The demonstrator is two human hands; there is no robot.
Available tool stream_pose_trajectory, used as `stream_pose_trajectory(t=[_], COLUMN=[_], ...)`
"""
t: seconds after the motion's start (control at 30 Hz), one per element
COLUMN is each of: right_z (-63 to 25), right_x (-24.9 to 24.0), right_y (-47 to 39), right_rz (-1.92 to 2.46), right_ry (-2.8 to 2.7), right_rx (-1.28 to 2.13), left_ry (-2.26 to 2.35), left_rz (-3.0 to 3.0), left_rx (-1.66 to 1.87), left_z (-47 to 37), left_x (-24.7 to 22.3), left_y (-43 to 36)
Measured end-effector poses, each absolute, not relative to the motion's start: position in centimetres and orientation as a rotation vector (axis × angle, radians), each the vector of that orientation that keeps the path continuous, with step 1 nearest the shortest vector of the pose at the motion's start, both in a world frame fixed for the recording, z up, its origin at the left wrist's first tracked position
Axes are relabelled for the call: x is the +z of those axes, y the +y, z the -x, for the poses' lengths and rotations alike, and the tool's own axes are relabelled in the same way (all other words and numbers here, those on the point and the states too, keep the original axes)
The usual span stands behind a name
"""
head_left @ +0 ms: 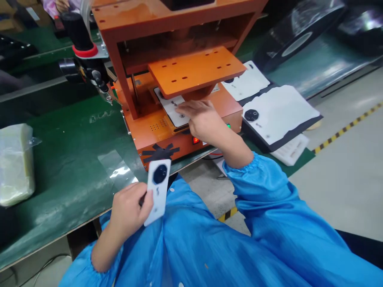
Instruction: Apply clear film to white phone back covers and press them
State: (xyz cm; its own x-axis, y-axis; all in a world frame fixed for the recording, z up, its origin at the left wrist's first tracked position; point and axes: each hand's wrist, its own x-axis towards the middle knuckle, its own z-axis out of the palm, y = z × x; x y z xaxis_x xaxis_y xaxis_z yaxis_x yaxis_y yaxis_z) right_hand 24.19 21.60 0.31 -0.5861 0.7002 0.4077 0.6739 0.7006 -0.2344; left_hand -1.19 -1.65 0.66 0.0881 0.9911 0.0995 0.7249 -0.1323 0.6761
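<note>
My left hand (131,207) is closed around a white phone back cover (160,195) with a dark round camera area near its top. The thumb lies across the cover's left edge. My right hand (202,117) reaches under the raised orange plate (197,69) of a press (149,127). Its fingers are stretched out over a second white phone back cover (172,113), lying in the press bed, and their tips touch it. The plate hides this cover's upper part, and my hand hides its right side.
Right of the press lie white printed sheets (278,111) on dark pads, above a white tray (290,149). A clear film (116,169) and a plastic-wrapped stack (16,163) lie on the green bench (68,175). A black, red-ringed device (80,40) stands left of the press.
</note>
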Motion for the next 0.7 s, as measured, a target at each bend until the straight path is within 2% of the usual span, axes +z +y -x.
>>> stream_pose_trajectory(t=[0.1, 0.23, 0.4, 0.6, 0.7], right_z=[-26.7, -31.8, -34.3, -34.0, -33.6], right_x=[-1.2, -5.7, -10.4, -10.3, -9.3], right_y=[19.6, 16.0, 13.8, 14.9, 14.2], right_rz=[1.154, 1.329, 1.453, 1.441, 1.355], right_ry=[-2.124, -1.679, -1.779, -1.784, -1.732], right_rx=[0.028, -0.105, -0.166, -0.233, -0.163], left_ry=[1.570, 1.592, 1.679, 1.781, 1.739], left_rz=[-2.440, -2.685, -2.736, -2.664, -2.528], left_rx=[0.720, 0.576, 0.485, 0.462, 0.580], left_z=[-0.4, -1.8, -2.1, -2.6, -2.6], left_x=[-0.4, -1.9, -2.7, -2.1, -1.0], left_y=[0.0, 1.7, 2.3, 2.3, 2.2])
